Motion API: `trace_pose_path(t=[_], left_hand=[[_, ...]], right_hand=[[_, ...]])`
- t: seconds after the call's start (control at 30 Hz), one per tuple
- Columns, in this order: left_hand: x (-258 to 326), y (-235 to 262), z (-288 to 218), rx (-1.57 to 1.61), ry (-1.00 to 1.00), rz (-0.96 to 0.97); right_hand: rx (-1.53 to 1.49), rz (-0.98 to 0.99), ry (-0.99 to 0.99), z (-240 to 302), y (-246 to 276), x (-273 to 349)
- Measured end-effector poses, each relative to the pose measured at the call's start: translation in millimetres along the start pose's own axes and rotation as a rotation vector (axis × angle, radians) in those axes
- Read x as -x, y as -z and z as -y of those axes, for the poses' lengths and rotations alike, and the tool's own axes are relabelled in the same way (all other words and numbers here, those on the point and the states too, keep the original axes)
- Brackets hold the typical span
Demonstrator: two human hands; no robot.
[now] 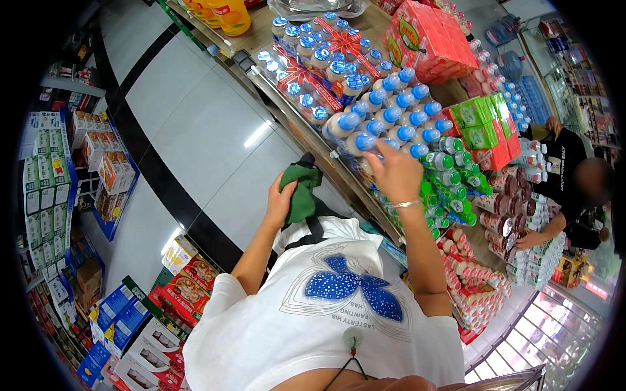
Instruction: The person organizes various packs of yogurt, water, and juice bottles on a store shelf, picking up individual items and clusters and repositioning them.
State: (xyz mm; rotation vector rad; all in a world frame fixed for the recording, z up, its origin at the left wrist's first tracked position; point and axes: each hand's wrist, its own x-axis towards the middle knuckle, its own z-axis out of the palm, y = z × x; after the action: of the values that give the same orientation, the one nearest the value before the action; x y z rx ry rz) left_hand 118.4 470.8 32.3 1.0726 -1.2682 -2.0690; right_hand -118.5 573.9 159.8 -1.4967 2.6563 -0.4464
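A crumpled green cloth [301, 195] with a dark part at its top is gripped in my left hand [279, 199], in front of my white shirt and out over the aisle. My right hand [399, 174], with a bracelet at the wrist, reaches to the near edge of the drinks display. Its fingers are bent around the side of a white bottle with a blue cap [360, 143]; the hand partly hides their contact. More blue-capped bottles [404, 117] stand in tight rows just beyond. Green-capped bottles [450, 176] are right of that hand.
Shrink-wrapped bottles with red ribbon print [319, 62] and red cartons [427, 42] fill the far display. At the right, another person in black [564, 169] rests a hand by brown-lidded containers [505, 202]. Boxed goods [117, 319] stand at the lower left beside the tiled floor [195, 117].
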Motion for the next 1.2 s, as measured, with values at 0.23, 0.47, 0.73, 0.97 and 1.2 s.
trace_pose_path(t=[0.23,0.47,0.73,0.97,1.2], left_hand=[[-31,-25,-73,-0.817,-0.485,0.257],[-88,-116,-61,-1.741,-0.604,0.244],[-82,-186,-4,-1.771,-0.387,0.647],[-77,-180,-4,-1.699,-0.163,0.669],[-78,-65,-64,-0.658,-0.013,0.41]], right_hand=[[-0.383,-0.207,-0.42,-21,119,83],[-0.339,-0.301,-0.802,-42,117,201],[-0.359,-0.282,-0.953,-55,99,304],[-0.384,-0.311,-0.857,-56,105,290],[-0.329,-0.267,-0.565,-46,112,217]])
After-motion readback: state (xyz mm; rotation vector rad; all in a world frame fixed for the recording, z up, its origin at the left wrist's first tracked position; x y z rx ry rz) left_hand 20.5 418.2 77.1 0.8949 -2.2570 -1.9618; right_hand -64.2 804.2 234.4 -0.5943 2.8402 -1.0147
